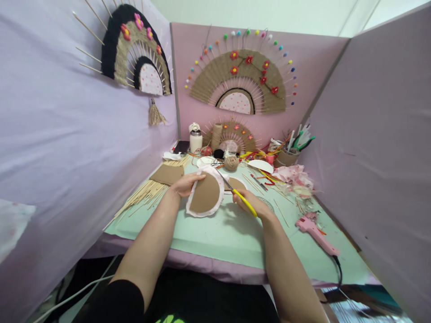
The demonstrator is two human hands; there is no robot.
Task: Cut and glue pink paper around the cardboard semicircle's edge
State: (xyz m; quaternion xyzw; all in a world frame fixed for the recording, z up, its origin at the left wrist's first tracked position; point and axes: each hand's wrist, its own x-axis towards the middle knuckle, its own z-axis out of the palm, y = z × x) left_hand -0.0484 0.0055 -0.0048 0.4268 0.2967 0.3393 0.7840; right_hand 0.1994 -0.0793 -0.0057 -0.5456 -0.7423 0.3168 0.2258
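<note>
My left hand [187,184] grips the left edge of a half-round cardboard piece [206,193], thumb on its brown face. A border of white fabric with faint pink spots [204,212] runs round that piece. In my right hand [247,202] is a pair of scissors [245,202] with yellow handles. Their blades point up and left, near the fabric at the upper right of the piece; whether they touch it I cannot tell. Behind the scissors lies another cardboard piece with a pale rim [235,183], partly hidden.
A pink glue gun [318,235] with a black cord lies at the right. Thin wooden sticks [139,197] and a cardboard piece [167,174] are at the left. Behind are a twine ball [231,163], a white bottle [195,141] and a tool pot [287,158]. Fan-shaped decorations [202,85] hang on the partitions.
</note>
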